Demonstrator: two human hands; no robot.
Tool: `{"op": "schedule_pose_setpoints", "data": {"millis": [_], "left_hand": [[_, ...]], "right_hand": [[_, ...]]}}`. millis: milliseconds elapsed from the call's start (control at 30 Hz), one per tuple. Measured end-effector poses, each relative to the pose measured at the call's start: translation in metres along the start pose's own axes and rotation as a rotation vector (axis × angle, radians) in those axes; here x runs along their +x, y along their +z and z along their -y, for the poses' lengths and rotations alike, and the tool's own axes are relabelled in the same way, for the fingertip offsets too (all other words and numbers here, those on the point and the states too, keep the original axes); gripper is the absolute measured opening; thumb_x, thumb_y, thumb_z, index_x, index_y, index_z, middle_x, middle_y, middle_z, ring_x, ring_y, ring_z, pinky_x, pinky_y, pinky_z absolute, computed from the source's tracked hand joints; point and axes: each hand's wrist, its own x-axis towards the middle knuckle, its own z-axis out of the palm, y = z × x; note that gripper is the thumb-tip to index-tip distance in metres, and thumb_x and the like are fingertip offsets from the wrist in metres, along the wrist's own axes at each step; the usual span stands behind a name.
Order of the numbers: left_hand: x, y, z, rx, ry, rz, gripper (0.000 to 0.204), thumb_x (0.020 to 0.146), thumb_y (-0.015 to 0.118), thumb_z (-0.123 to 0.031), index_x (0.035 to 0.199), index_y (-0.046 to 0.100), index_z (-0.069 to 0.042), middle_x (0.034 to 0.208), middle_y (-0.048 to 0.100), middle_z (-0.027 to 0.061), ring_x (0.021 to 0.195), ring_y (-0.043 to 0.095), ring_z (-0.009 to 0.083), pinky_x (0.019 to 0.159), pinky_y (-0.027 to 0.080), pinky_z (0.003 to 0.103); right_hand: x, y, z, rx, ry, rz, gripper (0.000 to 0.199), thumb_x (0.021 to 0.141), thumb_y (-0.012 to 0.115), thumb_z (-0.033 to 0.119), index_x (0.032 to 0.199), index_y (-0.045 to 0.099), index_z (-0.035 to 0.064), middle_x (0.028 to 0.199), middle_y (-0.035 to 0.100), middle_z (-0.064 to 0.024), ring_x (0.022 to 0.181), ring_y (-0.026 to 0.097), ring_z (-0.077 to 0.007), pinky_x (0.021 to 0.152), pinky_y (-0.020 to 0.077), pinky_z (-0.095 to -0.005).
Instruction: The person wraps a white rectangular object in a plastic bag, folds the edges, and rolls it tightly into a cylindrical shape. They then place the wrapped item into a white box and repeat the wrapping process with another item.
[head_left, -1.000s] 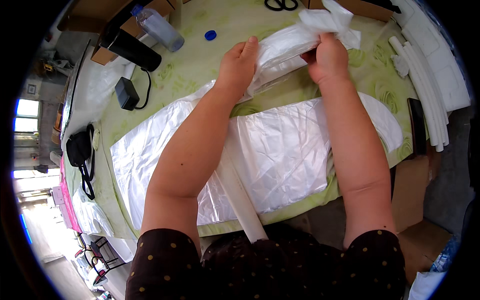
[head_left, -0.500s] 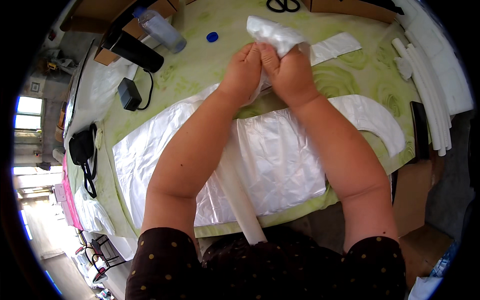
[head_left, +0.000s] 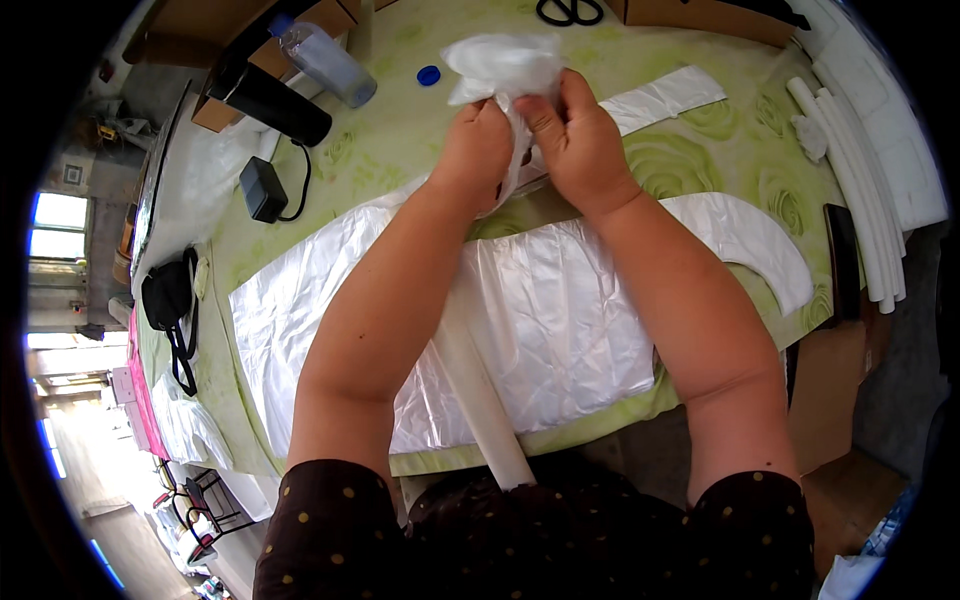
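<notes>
Above the far middle of the table, both my hands grip a bunched translucent white plastic bag (head_left: 505, 65), its gathered top puffing up over my fists. My left hand (head_left: 476, 152) is closed around the lower part of the bunch. My right hand (head_left: 583, 145) pinches it between thumb and fingers, and a strand of plastic hangs between the hands. Under my forearms lies a wide, creased white plastic bag (head_left: 565, 315). A pale tube (head_left: 480, 405) runs across it toward my body. Beyond my right wrist is a flat white plastic strip (head_left: 665, 98); a curved plastic piece (head_left: 770, 250) lies farther right.
On the far left are a black tumbler (head_left: 275, 108), a clear bottle (head_left: 325, 62), a blue cap (head_left: 428, 76) and a black power adapter (head_left: 262, 190). A black pouch (head_left: 168, 295) sits at the left edge. Scissors (head_left: 570, 10) lie at the back, and white tubes (head_left: 850, 190) at right.
The bunched plastic has swung from above my right hand to the left, and now stands over my left hand. My hands have moved slightly apart, still holding it.
</notes>
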Motion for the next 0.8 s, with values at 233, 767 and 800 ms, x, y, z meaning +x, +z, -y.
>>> {"op": "schedule_pose_setpoints", "data": {"millis": [233,767,800], "left_hand": [[0.008,-0.012,-0.004,-0.182,-0.037,-0.008,0.020,0.101,0.051,-0.025,0.114,0.057,-0.011,0.090,0.059,0.0050,0.067,0.052,0.0153,0.054,0.042,0.033],[0.015,-0.025,0.010,0.170,0.185,0.069,0.041,0.103,0.043,-0.030,0.133,0.053,-0.004,0.114,0.064,0.0088,0.097,0.062,0.0217,0.079,0.053,0.035],[0.016,-0.027,0.012,0.199,0.166,0.065,0.042,0.102,0.043,-0.029,0.134,0.053,-0.003,0.116,0.064,0.0098,0.098,0.062,0.0219,0.081,0.053,0.035]], "right_hand": [[0.030,-0.026,-0.031,0.168,0.278,-0.363,0.024,0.094,0.065,0.022,0.108,0.060,0.0038,0.095,0.067,-0.0123,0.079,0.065,-0.0235,0.073,0.0521,-0.0361],[-0.014,0.002,0.029,-0.039,-0.800,0.328,0.027,0.084,0.064,0.001,0.110,0.066,0.0082,0.108,0.067,-0.0088,0.104,0.059,-0.0301,0.095,0.0456,-0.0394],[-0.006,0.007,0.019,0.070,-0.777,0.302,0.028,0.081,0.065,0.003,0.109,0.067,0.0079,0.105,0.067,-0.0066,0.104,0.060,-0.0301,0.094,0.0454,-0.0414]]}}
